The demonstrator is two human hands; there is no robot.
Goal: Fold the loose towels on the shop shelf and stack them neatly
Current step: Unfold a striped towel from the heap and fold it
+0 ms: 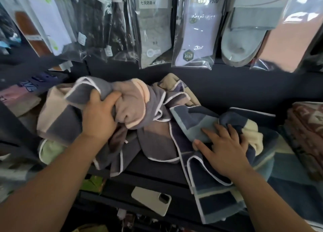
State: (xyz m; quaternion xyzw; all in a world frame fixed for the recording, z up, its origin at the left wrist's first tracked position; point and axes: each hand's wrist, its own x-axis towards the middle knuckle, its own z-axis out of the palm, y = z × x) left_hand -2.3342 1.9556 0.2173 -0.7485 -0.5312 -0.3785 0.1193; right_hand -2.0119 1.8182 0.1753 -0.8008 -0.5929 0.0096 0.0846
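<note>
Low in the view, a pale cream smartphone point(151, 200) is laid on a dark ledge under the dark shop shelf point(148, 167). On the shelf, a crumpled grey-and-peach towel with white piping point(132, 107) is gripped in a bunch by the left hand point(99, 116). Beside it, a blue-and-teal block-patterned towel point(190, 126) is pressed under the straight fingers of the right hand point(225, 147). Bagged socks point(194, 30) are hung above.

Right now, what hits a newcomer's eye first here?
The left hand grips a bunched grey-and-peach towel with white piping mid-shelf, atop a loose pile. The right hand rests on a blue-and-cream patchwork towel draping over the shelf edge at right. Clear-bagged socks hang above; a beige smartphone lies on the ledge below.
</note>
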